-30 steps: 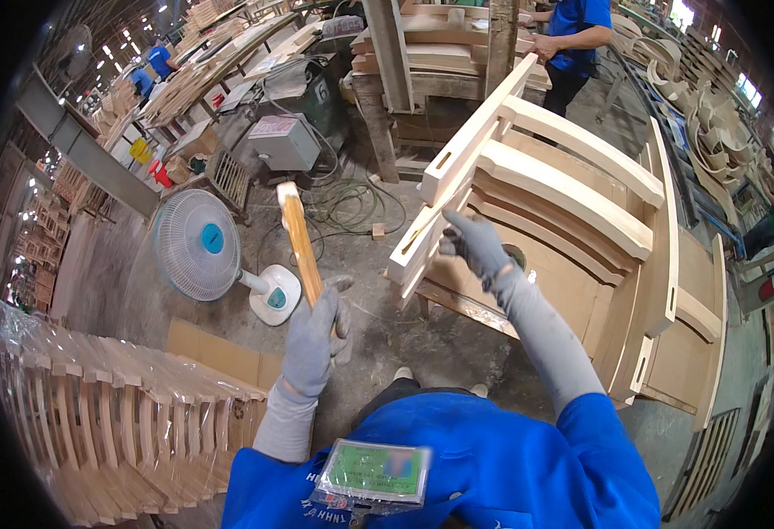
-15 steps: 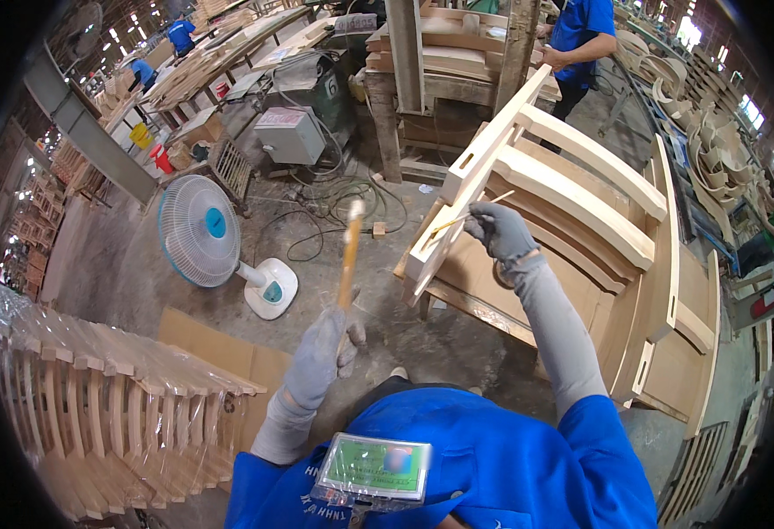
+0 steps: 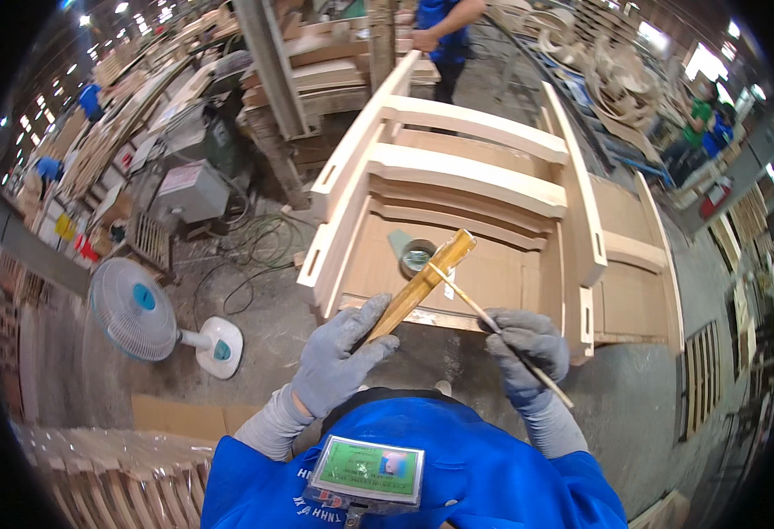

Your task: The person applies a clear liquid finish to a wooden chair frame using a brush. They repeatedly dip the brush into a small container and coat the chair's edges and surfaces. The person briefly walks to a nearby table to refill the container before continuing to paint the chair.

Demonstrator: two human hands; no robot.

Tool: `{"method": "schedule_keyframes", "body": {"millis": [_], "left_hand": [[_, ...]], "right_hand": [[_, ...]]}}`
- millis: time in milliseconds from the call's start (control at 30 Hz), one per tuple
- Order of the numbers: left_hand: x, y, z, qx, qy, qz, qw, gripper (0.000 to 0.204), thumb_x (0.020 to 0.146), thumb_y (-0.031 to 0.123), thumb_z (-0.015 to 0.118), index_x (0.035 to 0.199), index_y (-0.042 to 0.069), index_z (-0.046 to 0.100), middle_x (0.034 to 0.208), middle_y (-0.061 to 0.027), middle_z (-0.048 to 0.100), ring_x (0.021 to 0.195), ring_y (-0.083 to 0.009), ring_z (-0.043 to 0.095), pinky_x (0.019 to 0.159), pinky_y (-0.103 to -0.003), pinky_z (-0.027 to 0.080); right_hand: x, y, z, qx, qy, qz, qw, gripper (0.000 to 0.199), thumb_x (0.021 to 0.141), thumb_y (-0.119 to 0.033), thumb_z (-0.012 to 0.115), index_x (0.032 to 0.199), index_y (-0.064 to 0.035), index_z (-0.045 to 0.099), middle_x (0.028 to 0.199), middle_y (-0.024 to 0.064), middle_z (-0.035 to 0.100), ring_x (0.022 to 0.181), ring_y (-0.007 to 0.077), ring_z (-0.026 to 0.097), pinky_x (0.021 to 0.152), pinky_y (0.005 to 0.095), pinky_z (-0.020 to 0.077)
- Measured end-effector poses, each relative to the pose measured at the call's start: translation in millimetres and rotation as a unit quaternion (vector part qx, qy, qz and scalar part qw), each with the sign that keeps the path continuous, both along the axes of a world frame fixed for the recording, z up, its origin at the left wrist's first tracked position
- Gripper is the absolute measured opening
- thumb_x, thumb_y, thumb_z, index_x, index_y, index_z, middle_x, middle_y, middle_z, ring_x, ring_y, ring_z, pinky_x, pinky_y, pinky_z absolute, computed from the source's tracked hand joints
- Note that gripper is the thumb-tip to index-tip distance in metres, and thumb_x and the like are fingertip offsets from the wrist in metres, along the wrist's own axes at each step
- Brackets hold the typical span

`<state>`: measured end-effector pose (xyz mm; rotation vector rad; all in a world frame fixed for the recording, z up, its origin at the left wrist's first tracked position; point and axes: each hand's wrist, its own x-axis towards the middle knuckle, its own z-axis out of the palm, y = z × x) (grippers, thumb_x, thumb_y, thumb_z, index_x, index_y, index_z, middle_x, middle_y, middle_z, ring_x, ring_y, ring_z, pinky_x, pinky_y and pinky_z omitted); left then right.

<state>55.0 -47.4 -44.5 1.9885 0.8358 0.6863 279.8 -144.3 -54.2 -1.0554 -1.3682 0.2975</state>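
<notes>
My left hand (image 3: 341, 353), in a grey glove, is closed round a long yellow-brown tube (image 3: 413, 293) that looks like bamboo, tilted up to the right. In my right hand (image 3: 528, 351), also gloved, a thin wooden stick (image 3: 468, 301) is pinched. The stick's far tip meets the tube near its upper end; I cannot tell whether it goes inside. Beyond both hands lies a pale wooden frame (image 3: 471, 181) with curved crosspieces and slotted post ends, on a cardboard-covered bench (image 3: 484, 264). A roll of tape (image 3: 416, 257) rests on that cardboard.
To the left stands a white and blue fan (image 3: 133, 309) on the concrete floor, with cables (image 3: 250, 260) behind it. Plastic-wrapped wooden parts (image 3: 131, 472) are stacked at the lower left. A co-worker (image 3: 442, 35) in blue stands at the frame's far end.
My right hand has drawn back from the frame's slotted end with the stick, toward my body. The tube has tilted over to the right and now meets the stick. My view has turned right.
</notes>
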Motion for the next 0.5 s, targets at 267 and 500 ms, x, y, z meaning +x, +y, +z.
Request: {"method": "schedule_keyframes", "body": {"millis": [267,500], "left_hand": [[29,-6,9,-0.100,-0.052,-0.098,0.989,0.046,0.083,0.012,0.064,0.123,-0.005,0.050,0.088,-0.0120,0.060,0.080,-0.0155,0.059,0.072,-0.025,0.047],[32,-2,51,-0.448,0.034,-0.126,0.885,0.037,0.091,0.020,0.050,0.121,-0.002,0.051,0.075,-0.0015,0.053,0.056,-0.0042,0.046,0.050,-0.016,0.037]], "right_hand": [[19,-19,-18,0.125,0.102,-0.130,0.978,0.022,0.076,0.004,0.068,0.092,-0.0031,0.055,0.097,0.0209,0.062,0.083,0.0249,0.065,0.072,0.0302,0.0548],[31,-39,-2,0.040,-0.046,-0.094,0.994,0.017,0.072,0.006,0.069,0.084,-0.0021,0.061,0.093,0.0198,0.064,0.084,0.0264,0.066,0.074,0.0332,0.0546]]}}
